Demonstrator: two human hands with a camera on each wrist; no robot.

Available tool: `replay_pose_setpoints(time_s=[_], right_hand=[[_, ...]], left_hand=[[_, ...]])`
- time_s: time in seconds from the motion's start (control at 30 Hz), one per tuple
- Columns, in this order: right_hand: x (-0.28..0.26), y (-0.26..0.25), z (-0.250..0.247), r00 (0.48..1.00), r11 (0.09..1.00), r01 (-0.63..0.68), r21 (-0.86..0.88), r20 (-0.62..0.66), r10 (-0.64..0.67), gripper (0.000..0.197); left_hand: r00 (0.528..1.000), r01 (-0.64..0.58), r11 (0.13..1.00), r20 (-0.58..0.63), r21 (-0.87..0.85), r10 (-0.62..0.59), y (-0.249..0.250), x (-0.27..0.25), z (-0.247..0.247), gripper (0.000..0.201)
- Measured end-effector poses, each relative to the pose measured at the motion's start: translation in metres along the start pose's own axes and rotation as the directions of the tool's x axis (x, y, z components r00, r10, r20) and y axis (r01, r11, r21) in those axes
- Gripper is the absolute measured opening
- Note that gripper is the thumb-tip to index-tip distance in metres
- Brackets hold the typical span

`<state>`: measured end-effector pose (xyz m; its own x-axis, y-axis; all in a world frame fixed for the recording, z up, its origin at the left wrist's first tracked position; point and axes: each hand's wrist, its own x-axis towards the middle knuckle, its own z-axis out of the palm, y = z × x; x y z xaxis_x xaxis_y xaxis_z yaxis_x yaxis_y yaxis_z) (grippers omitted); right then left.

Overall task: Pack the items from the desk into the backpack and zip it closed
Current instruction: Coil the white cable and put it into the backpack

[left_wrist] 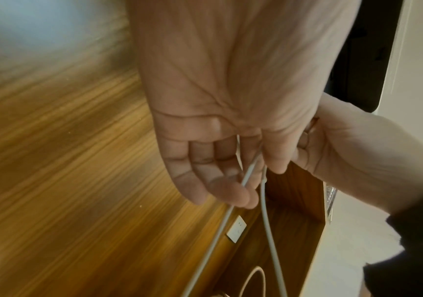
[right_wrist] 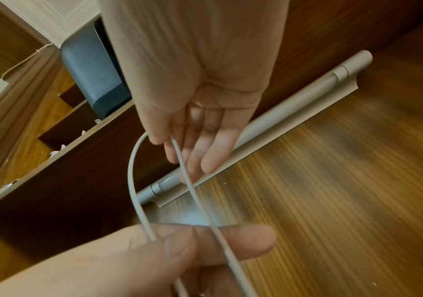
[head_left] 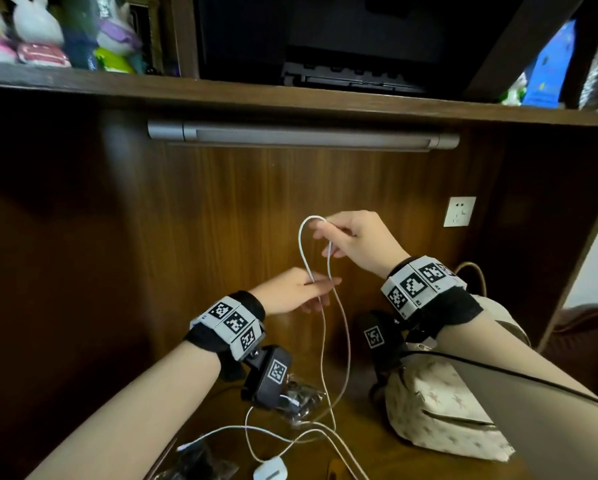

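A white charging cable point(head_left: 300, 237) is lifted off the wooden desk point(head_left: 366, 455) in a tall loop. My right hand point(head_left: 321, 233) pinches the top of the loop between thumb and forefinger, shown close in the right wrist view point(right_wrist: 172, 148). Just below, my left hand point(head_left: 316, 285) pinches both strands between thumb and fingers point(left_wrist: 230, 191). The rest of the cable point(left_wrist: 269, 237) hangs to the desk and ends at a white plug point(head_left: 271, 472). A beige star-print backpack point(head_left: 436, 414) stands on the desk below my right forearm.
A grey laptop point(head_left: 546, 431) leans beside the backpack with a black cord across it. Two clear bags of black items point(head_left: 301, 400) point(head_left: 200, 460) lie near the front. On the back panel are a wall socket point(head_left: 459, 212) and a light bar point(head_left: 304, 136) under the shelf.
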<state>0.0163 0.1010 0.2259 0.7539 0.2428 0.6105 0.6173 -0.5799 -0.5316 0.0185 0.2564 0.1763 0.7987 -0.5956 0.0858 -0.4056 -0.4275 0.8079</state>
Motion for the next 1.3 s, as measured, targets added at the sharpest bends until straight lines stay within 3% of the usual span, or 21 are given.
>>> replay_pose_setpoints(time_s=[0.17,0.33,0.5,0.6,0.77,0.83,0.97,1.17,1.3], right_hand=[[-0.004,0.004,-0.013,1.0,1.0,0.004,0.007,0.015,-0.004,0.029],[-0.009,0.004,-0.019,0.999,0.999,-0.024,0.046,0.027,0.023,0.025],[-0.015,0.006,-0.026,0.999,0.999,-0.031,-0.012,0.017,0.031,0.03],[-0.022,0.02,-0.034,0.99,0.99,-0.137,-0.046,0.033,0.138,0.041],[-0.045,0.037,-0.032,0.909,0.928,-0.371,0.044,0.224,0.353,0.069],[-0.052,0.041,-0.024,0.861,0.899,-0.433,0.061,0.322,0.393,0.06],[-0.062,0.052,-0.005,0.82,0.91,-0.415,0.002,0.433,0.373,0.024],[-0.078,0.062,0.01,0.762,0.811,-0.577,0.095,0.42,0.493,0.017],[-0.078,0.058,0.019,0.76,0.736,-0.624,0.262,0.424,0.493,0.036]], left_hand=[[0.994,-0.093,0.994,-0.067,-0.056,0.089,0.005,0.004,0.008,0.019],[0.997,-0.075,0.995,-0.031,-0.062,0.073,0.007,0.013,0.016,0.025],[0.993,-0.101,0.988,-0.076,-0.118,0.093,0.012,0.021,0.031,0.012],[0.99,-0.097,0.979,-0.123,-0.177,0.076,0.014,0.026,0.028,0.018],[0.951,-0.184,0.943,-0.294,-0.277,0.099,0.027,0.034,0.01,0.021],[0.926,-0.234,0.923,-0.36,-0.305,0.115,0.035,0.036,0.003,0.02],[0.872,-0.328,0.892,-0.463,-0.312,0.159,0.047,0.04,-0.01,0.021],[0.791,-0.421,0.85,-0.586,-0.317,0.174,0.048,0.03,-0.031,0.019],[0.802,-0.468,0.829,-0.541,-0.305,0.253,0.047,0.022,-0.024,0.017]])
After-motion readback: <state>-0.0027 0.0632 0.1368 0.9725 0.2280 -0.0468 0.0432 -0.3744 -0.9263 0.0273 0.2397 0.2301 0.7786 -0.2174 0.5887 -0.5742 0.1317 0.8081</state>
